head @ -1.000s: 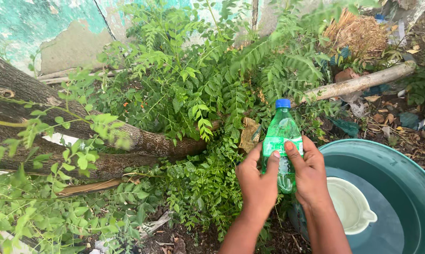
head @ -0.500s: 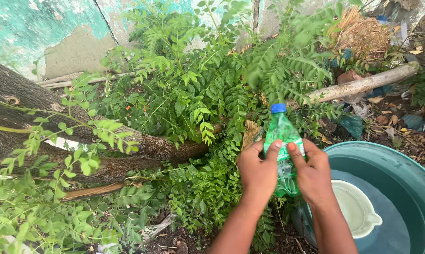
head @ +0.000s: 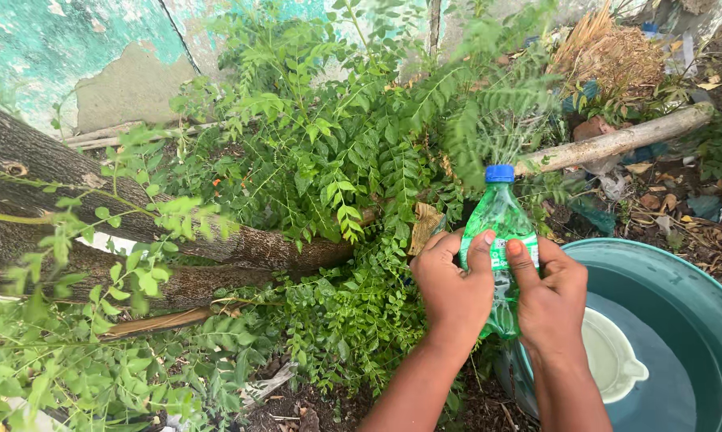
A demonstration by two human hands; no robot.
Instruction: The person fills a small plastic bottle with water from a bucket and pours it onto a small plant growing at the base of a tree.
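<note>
Both hands, left (head: pixel 455 288) and right (head: pixel 546 298), are squeezing a green bottle (head: pixel 501 256) upright between bush (head: pixel 337 176) and tub (head: pixel 681 320), spray fanning from its blue cap (head: pixel 499 174). The thin plastic looks light, soft and wet-slick; mid-body seems the best grip.

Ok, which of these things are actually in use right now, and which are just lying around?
In use:
left hand
right hand
green bottle, squeezed between both hands
leafy plant, ahead of the bottle's blue cap

Lying about:
teal tub of water
white jug in it
log
tree trunk
</note>
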